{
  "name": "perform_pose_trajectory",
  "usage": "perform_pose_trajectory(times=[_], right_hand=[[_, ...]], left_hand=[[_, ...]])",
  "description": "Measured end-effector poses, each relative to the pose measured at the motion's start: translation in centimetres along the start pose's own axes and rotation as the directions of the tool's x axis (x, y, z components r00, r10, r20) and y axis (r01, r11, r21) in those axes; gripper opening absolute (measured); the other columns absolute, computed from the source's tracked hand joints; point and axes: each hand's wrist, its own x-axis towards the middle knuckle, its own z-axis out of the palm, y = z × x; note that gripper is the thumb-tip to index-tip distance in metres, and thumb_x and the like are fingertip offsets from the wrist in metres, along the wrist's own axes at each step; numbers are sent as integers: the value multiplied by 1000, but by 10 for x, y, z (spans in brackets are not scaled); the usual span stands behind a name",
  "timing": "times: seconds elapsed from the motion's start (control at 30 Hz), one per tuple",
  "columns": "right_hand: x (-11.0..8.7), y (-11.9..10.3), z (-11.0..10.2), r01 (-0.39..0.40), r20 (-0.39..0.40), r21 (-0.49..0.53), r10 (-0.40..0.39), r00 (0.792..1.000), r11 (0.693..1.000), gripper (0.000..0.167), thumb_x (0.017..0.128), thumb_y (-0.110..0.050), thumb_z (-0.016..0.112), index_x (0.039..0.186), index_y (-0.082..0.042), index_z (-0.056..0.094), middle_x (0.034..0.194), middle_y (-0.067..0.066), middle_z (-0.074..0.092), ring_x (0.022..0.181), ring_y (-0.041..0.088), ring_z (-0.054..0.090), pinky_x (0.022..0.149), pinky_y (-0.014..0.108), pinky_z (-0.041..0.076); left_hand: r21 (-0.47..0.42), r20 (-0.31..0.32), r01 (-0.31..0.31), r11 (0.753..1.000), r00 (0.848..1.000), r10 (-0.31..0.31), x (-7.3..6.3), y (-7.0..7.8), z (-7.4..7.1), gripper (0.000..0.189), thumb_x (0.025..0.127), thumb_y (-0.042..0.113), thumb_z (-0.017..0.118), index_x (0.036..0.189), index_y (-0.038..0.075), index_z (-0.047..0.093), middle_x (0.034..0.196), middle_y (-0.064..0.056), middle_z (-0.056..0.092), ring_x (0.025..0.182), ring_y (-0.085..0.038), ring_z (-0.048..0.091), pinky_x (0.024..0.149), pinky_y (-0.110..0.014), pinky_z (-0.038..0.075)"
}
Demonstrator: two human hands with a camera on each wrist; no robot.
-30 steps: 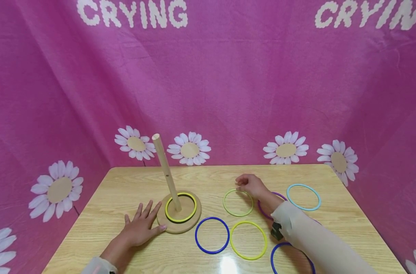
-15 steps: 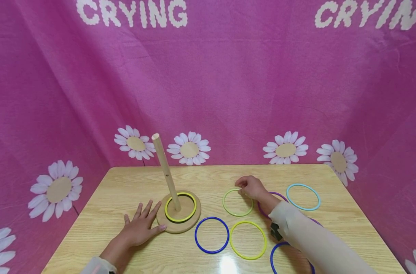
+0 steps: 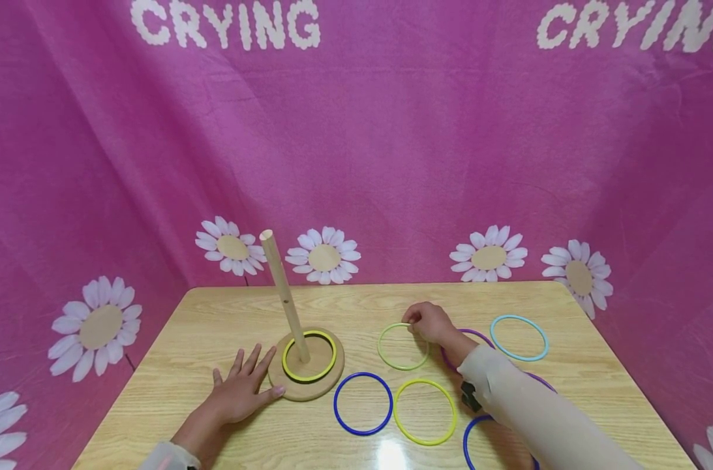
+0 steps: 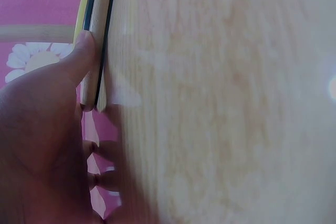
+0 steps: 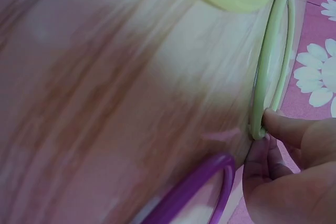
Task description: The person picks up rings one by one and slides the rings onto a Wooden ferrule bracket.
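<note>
1. Lower left, the left hand (image 3: 237, 393) lies spread, its thumb against the wooden base (image 3: 303, 391), seemingly to steady it.
2. Right of lower centre, the right hand (image 3: 432, 324) pinches the light-green ring (image 5: 266, 59) by its edge, likely because the hoop is thin.

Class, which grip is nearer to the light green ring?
Right. The right grip pinches the light green ring; the left grip lies apart, to the ring's left, beside the round wooden base.
</note>
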Motion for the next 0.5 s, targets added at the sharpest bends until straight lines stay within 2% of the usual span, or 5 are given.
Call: perform_pose_trajectory(times=[0.27, 0.5], right_hand=[[2, -2, 1, 5, -3, -42, -5, 1000, 999, 14, 78, 8, 72, 85, -5, 71, 75, 0, 63, 75, 14, 56, 74, 33, 46], [5, -6, 1, -41, -5, 40, 41, 999, 998, 13, 78, 8, 72, 88, -1, 71, 76, 2, 65, 75, 13, 56, 76, 31, 46]], left_hand=[[10, 12, 5, 1000, 1000, -5, -4, 6, -5, 91, 96, 72, 52, 166, 23, 23, 172, -19, 13, 155, -53, 2, 101, -91, -1], [23, 15, 14, 1000, 1000, -14, -2, 4, -4, 92, 95, 74, 50, 167, 25, 21, 173, -16, 11, 155, -51, 1, 101, -90, -1]])
